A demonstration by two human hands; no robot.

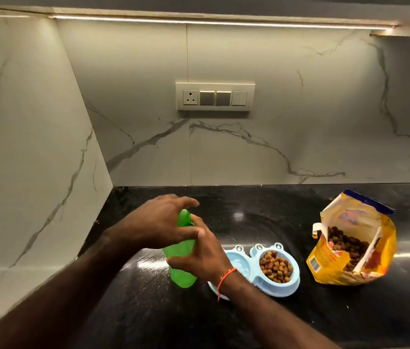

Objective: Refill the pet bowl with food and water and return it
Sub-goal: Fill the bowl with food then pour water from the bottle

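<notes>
A green plastic bottle (182, 269) stands upright on the black counter (262, 222). My left hand (158, 222) wraps over its top and cap. My right hand (201, 253) grips its body from the right. Just right of the bottle sits a light blue double pet bowl (257, 285). Its right cup holds brown kibble (275, 267). Its left cup (236, 264) shows a pale, wet-looking inside and is partly hidden by my right wrist. A red thread is tied around that wrist.
An open yellow pet food bag (350, 243) stands at the right with kibble showing inside. Marble walls close the counter at the back and the left. A switch and socket panel (215, 96) is on the back wall.
</notes>
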